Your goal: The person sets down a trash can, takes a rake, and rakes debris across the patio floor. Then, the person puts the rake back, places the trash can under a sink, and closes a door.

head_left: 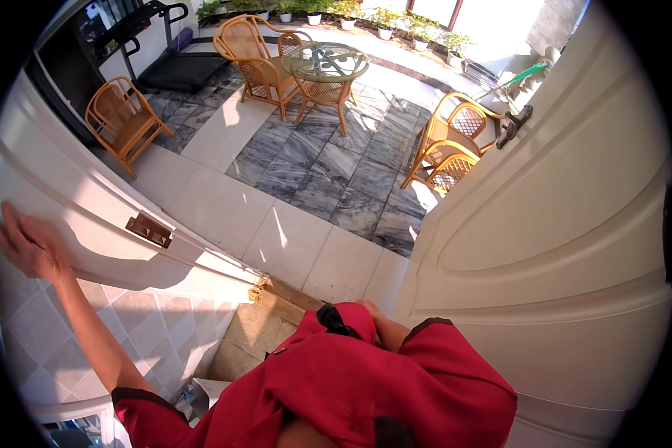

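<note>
My left hand (pixel 28 243) is raised at the far left, its fingers apart with nothing in them. It is against or just in front of the pale door frame (pixel 97 194); I cannot tell whether it touches. A brown metal strike plate (pixel 149 229) sits in that frame to the hand's right. My right hand (pixel 369 307) is low, close to my red top (pixel 366 373), beside a black knot or strap (pixel 334 321). Its fingers are hidden by the clothing. On my right stands a cream panelled door (pixel 545 201), swung open, with a dark handle (pixel 512 125).
Past the wooden threshold (pixel 295 293) lies a marble-tiled floor (pixel 328 168). Several rattan chairs (pixel 444 142) stand around a round glass table (pixel 325 63). At the back left is a treadmill (pixel 179 71). Potted plants (pixel 384 19) line the far wall, with a green-handled tool (pixel 524 73) nearby.
</note>
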The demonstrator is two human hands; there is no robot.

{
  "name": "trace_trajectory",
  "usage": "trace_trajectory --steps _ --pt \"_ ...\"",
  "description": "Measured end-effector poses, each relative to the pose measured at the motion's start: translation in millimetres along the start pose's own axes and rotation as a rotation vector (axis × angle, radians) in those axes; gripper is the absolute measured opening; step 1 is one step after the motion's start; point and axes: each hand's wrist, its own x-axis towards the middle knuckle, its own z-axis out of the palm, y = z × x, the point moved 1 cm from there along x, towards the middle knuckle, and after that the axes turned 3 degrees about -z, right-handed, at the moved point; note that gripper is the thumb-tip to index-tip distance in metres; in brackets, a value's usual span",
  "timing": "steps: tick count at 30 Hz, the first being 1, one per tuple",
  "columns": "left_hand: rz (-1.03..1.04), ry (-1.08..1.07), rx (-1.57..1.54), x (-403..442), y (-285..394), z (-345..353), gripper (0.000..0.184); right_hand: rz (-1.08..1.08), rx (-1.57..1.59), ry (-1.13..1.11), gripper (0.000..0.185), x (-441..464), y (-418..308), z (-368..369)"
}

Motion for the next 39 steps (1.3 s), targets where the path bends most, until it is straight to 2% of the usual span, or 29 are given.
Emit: trace_trajectory --steps 3,9,15,18,20,22,24,27,30,34,39 --pt "0.007 0.004 0.003 0.1 -1.1 0.0 0.028 -0.105 -0.270 -0.071 0.030 0.4 -2.2 -3.5" --pt "0.013 -0.007 0.007 -2.0 -6.8 1.7 0.028 -0.108 -0.278 -0.042 0.031 4.8 0.7 0.7" --pt "-0.005 -0.006 -0.005 -1.2 -4.4 1.2 0.028 -0.072 0.061 -0.010 0.030 7.8 14.6 9.4" --pt "-0.001 -0.009 0.010 -2.6 -7.2 2.0 0.028 -0.082 -0.058 -0.055 0.031 1.2 6.6 4.6" --pt "-0.005 -0.012 0.022 -3.7 -8.1 2.9 0.028 -0.071 0.112 -0.054 0.029 -0.6 5.4 7.9" --pt "-0.013 -0.011 0.034 -5.2 -8.5 3.1 0.028 -0.034 0.128 -0.048 0.028 -3.1 3.3 7.0" --pt "-0.016 -0.009 0.044 -6.6 -9.7 3.8 0.028 0.028 -0.008 -0.036 0.029 -26.1 -44.8 -11.3" --pt "-0.012 -0.007 0.046 -5.1 -7.8 2.8 0.028 0.043 -0.157 -0.081 0.029 -37.3 -74.4 -23.2" --pt "0.003 0.004 0.025 -2.5 -4.0 1.3 0.028 0.192 0.012 -0.047 0.030 -19.0 -40.2 -8.4" --pt "0.014 0.024 0.017 -0.1 2.3 -0.5 0.028 0.120 0.181 -0.055 0.033 23.0 41.7 22.7" --pt "0.009 0.024 0.000 0.8 3.7 -1.1 0.028 0.154 0.145 -0.107 0.034 17.3 20.4 13.6"
